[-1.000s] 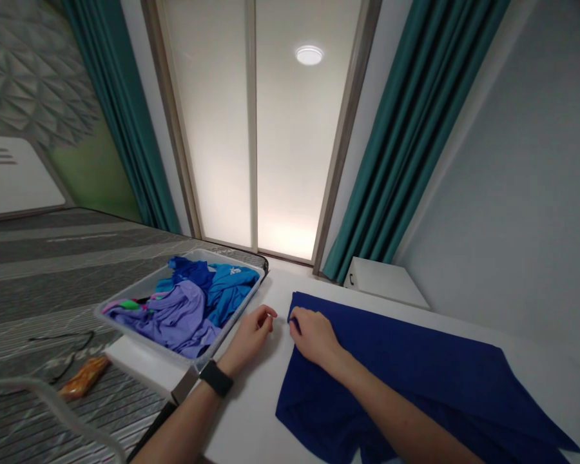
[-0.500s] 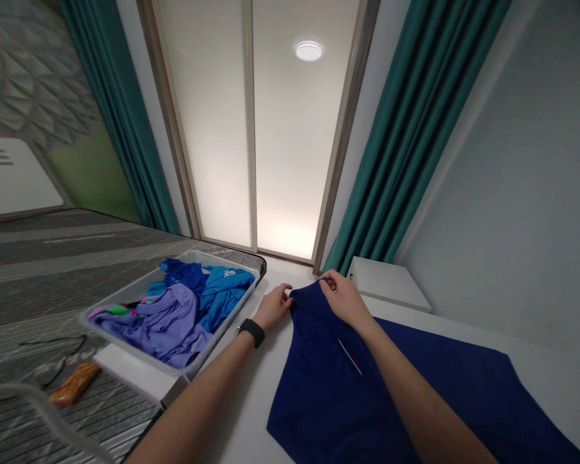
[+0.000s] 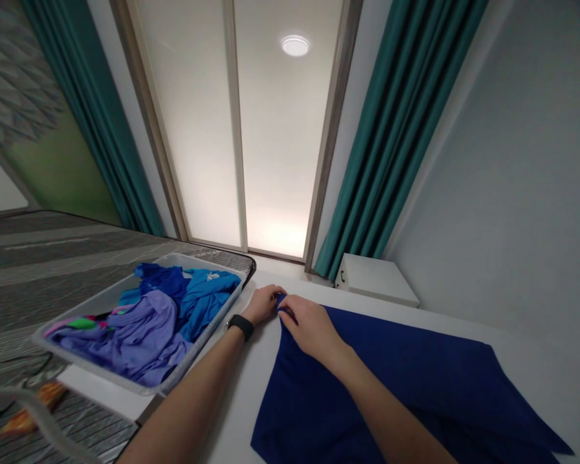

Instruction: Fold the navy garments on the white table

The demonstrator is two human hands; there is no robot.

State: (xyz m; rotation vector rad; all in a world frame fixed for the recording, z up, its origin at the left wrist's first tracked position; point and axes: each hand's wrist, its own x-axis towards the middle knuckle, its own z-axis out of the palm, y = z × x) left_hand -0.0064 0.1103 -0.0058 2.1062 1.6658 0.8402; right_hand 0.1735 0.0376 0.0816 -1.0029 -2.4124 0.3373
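A dark blue garment (image 3: 406, 361) lies spread over the white table (image 3: 232, 393), its far left corner raised a little. My left hand (image 3: 263, 304), with a black watch (image 3: 241, 326) on its wrist, pinches that corner from the left. My right hand (image 3: 312, 327) is closed on the same edge, thumb and fingers together, right beside the left. The two hands nearly touch. My right forearm crosses over the garment and hides part of it.
Left of my arm stands a translucent plastic bin (image 3: 157, 390) holding purple clothes (image 3: 142, 338) and blue clothes (image 3: 207, 299). A white cabinet (image 3: 377, 280) stands beyond the table. An orange packet (image 3: 33, 409) and a pale curved tube (image 3: 43, 419) show at lower left.
My right hand has come left and toward me, up to my left hand, bringing its edge of the garment along. The red-and-white strip on the garment no longer shows. The view has shifted slightly.
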